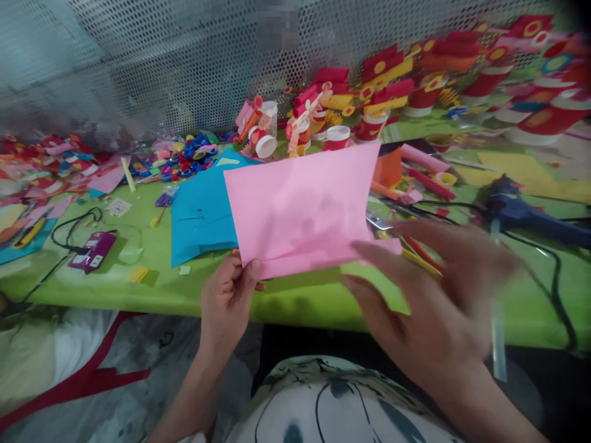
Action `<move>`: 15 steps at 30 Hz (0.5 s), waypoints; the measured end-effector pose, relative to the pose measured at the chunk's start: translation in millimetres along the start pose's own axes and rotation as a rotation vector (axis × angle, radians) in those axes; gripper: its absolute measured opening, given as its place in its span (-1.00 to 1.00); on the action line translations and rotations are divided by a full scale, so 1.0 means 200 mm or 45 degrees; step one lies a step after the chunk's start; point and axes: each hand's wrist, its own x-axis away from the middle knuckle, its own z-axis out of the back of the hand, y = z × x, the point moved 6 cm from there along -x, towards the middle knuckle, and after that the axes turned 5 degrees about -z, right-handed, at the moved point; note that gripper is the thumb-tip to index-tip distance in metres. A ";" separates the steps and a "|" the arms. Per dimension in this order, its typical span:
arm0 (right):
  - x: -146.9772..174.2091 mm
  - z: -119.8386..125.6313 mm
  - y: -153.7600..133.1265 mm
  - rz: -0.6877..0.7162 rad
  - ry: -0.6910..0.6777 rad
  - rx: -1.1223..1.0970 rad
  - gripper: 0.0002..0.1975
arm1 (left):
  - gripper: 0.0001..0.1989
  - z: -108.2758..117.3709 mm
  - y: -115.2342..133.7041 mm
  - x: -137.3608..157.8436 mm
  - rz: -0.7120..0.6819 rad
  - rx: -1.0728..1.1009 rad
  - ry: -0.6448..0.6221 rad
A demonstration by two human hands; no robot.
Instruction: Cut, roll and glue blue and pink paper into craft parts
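The left hand (228,296) pinches the lower-left corner of a pink paper sheet (305,206) between thumb and fingers; the sheet is held up at the centre of the frame, its lower edge curled. The right hand (434,295), blurred at right of centre, has thumb and fingers spread by the sheet's lower-right corner; whether it touches cannot be told. Behind the sheet, left of centre, lies blue paper (198,218) on the green table cover (161,289). A dark blue glue gun (521,206) lies at the right, a purple box (93,251) with a cable at the left. Red-and-white paper cups (484,83) decorated with rolled paper fill the upper right, before a perforated metal panel (184,67).
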 end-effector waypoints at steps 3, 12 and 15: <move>-0.08 -0.09 -0.09 0.223 -0.118 0.026 -0.84 | -0.81 -0.02 0.00 0.01 -0.105 -0.056 -0.076; -0.10 -0.24 -0.05 0.282 -0.206 0.061 -0.81 | -0.80 -0.02 -0.05 0.02 -0.113 -0.061 -0.105; -0.10 -0.24 0.00 0.224 -0.235 0.122 -0.75 | -0.76 0.00 -0.05 0.01 -0.118 -0.078 -0.058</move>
